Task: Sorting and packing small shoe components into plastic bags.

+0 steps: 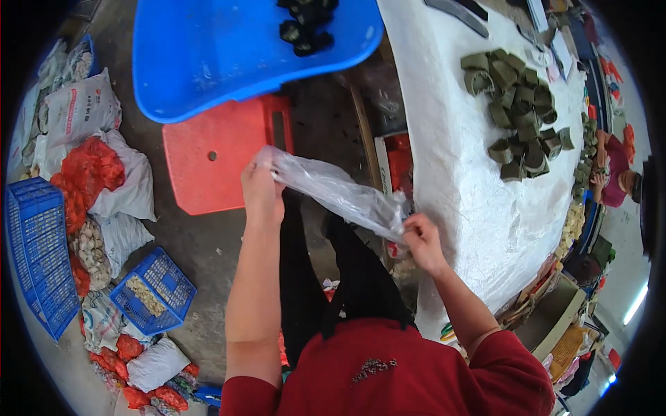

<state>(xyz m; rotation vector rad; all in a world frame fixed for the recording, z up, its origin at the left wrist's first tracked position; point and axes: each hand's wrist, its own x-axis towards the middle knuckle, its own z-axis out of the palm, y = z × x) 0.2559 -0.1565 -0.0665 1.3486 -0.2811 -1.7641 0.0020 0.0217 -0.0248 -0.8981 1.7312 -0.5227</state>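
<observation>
- A seated worker in a red top stretches a clear plastic bag (340, 194) between both hands, holding it taut and slantwise above the lap — a hold that looks meant to pull the film open.
- The left hand (260, 188) is raised and pinches the upper end of the bag, fingers closed on the film just in front of a red plastic stool (215, 163).
- The right hand (423, 243) sits lower, clenched on the bunched lower end of the bag, right at the edge of the white-covered table (451, 180).
- The bag hangs in mid-air between the two hands, touching nothing else; whether anything is inside it cannot be told, as the film is crumpled.
- A heap of olive-green short tubular pieces (520, 118) lies on the table cover, within the right arm's reach.
- A blue plastic tray (208, 62) rests over the stool and holds a few black pieces (305, 28) at its far end — kept apart from the green ones.
- On the concrete floor to the left stand blue mesh crates (38, 249), white sacks (80, 111) and red net bags (90, 173), stacked out of the way along the side.
- Another person (614, 180) works at the far side of the table.
</observation>
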